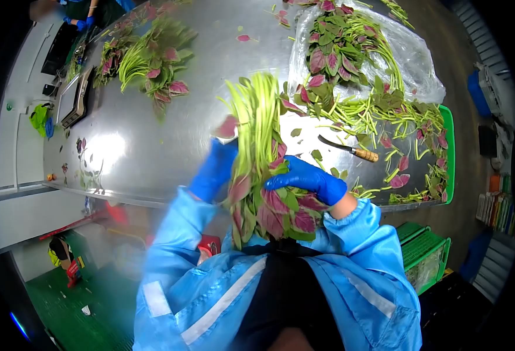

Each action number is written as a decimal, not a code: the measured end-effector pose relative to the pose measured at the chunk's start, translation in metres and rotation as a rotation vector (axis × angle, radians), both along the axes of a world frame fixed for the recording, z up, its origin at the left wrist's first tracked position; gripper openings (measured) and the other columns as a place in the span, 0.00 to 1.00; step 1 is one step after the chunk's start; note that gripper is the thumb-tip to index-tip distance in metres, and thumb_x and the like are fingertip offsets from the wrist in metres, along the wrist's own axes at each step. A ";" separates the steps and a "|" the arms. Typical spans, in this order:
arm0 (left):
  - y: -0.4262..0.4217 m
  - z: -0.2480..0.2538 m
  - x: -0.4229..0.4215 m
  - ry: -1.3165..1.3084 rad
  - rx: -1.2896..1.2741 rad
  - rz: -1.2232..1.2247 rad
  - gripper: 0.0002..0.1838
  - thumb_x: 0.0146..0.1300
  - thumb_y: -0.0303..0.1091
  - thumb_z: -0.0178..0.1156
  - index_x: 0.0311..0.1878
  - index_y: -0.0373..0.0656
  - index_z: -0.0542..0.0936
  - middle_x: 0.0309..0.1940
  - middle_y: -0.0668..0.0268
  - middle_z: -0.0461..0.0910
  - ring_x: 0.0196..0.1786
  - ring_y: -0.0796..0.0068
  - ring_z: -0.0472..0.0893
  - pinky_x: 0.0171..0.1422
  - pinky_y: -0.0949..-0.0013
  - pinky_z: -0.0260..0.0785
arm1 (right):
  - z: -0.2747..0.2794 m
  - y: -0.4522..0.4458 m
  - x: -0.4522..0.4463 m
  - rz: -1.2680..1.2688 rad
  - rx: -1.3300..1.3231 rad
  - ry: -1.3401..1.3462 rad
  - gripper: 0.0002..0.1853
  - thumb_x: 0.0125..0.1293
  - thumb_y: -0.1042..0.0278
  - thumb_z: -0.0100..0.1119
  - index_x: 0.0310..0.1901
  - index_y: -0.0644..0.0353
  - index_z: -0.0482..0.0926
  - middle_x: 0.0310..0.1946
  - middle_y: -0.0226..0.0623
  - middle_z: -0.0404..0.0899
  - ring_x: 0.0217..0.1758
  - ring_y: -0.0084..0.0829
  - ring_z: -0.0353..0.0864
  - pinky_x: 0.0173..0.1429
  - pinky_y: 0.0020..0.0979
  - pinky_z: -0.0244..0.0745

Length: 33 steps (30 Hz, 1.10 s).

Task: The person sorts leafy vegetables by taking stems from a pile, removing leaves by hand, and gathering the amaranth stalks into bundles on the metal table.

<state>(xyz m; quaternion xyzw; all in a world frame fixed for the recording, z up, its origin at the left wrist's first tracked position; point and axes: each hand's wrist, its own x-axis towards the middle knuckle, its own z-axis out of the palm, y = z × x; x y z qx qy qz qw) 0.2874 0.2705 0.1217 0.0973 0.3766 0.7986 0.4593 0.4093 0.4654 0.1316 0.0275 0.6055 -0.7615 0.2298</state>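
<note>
A thick bundle of leafy greens (257,126) with pale green stems and purple-red leaves stands upright in front of my body, stems pointing away from me. My left hand (215,169), in a blue glove, is against the bundle's left side, its fingers partly hidden behind the stems and a leaf. From the right, my right hand (304,177), also gloved in blue, wraps its fingers over the leafy part. A curved knife (363,154) with a wooden handle lies on the metal table to the right, among loose stems and leaves (398,117).
More greens (152,61) lie at the table's (211,35) far left, beside a framed device (75,98). A pile of greens (345,50) rests on clear plastic (415,58) at the back right. Green crates (424,251) stand below right. Another person's gloved hands (82,24) show at top left.
</note>
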 end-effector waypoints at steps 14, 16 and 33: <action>0.036 -0.042 0.084 -0.491 -0.223 0.294 0.22 0.62 0.27 0.59 0.59 0.34 0.71 0.45 0.58 0.80 0.44 0.66 0.82 0.49 0.68 0.76 | -0.079 -0.058 0.037 -0.691 0.105 -0.047 0.23 0.70 0.62 0.55 0.61 0.66 0.68 0.51 0.41 0.79 0.53 0.30 0.78 0.57 0.30 0.72; 0.035 -0.027 0.087 -0.350 -0.204 0.319 0.21 0.63 0.29 0.59 0.58 0.34 0.72 0.45 0.59 0.80 0.44 0.68 0.82 0.50 0.69 0.76 | -0.041 -0.054 0.030 -0.645 0.236 -0.048 0.24 0.70 0.60 0.55 0.62 0.66 0.68 0.51 0.38 0.79 0.52 0.30 0.78 0.57 0.30 0.71; 0.029 -0.037 0.067 -0.443 -0.268 0.089 0.19 0.66 0.34 0.56 0.58 0.39 0.73 0.46 0.60 0.80 0.46 0.67 0.81 0.52 0.68 0.75 | -0.093 -0.044 0.029 -0.476 0.396 0.161 0.24 0.63 0.66 0.60 0.59 0.65 0.69 0.53 0.44 0.73 0.55 0.34 0.74 0.58 0.33 0.71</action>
